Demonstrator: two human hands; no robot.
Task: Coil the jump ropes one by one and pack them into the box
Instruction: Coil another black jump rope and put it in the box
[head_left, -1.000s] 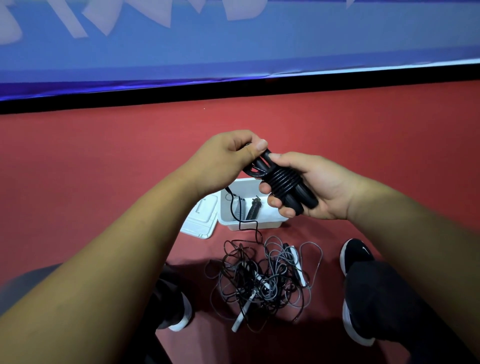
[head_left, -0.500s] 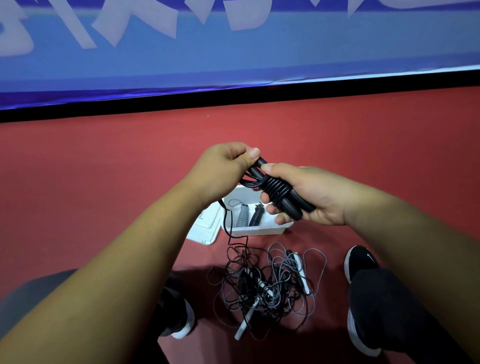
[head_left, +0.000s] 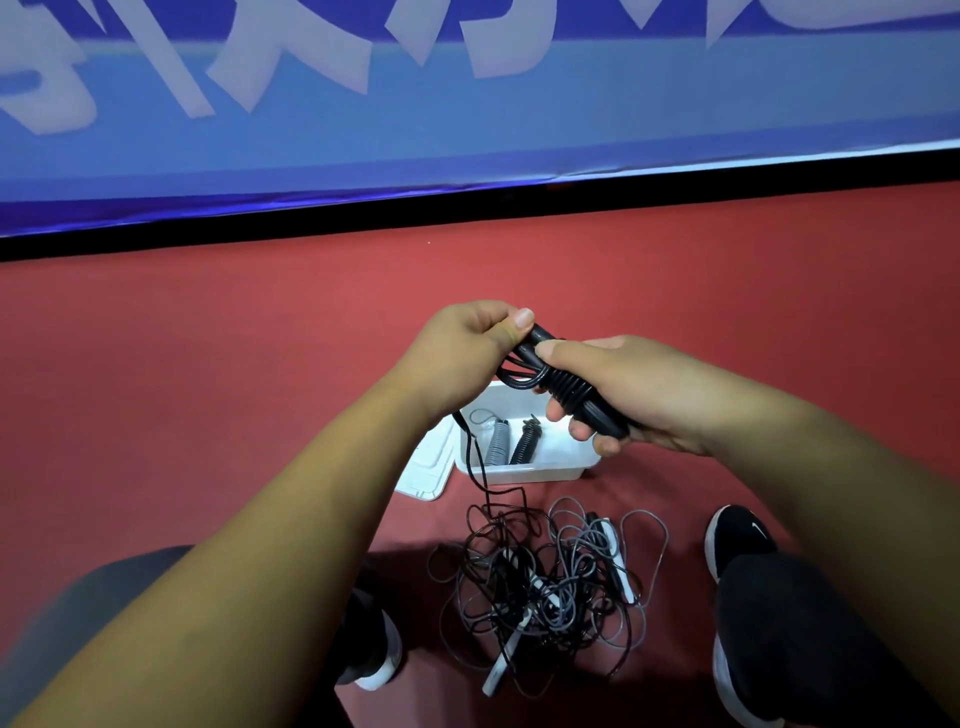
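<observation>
My right hand (head_left: 636, 392) is clenched round the half-wound black jump rope (head_left: 569, 393) so the wraps don't slip, left hand (head_left: 467, 351) pinching the loose cord to wind it on, white box (head_left: 524, 474) waiting at 6 o'clock underneath, tangled ropes (head_left: 545, 587) further down.

Both my bare forearms reach forward and converge mid-view; my left hand (head_left: 462, 353) is curled, thumb pressed on top, pinching the end of the black jump rope (head_left: 569, 389); my right hand (head_left: 634, 395) wraps round its coiled bundle, thumb above, fingertips (head_left: 582, 430) showing beneath; the thumbs lie just beside each other.
</observation>
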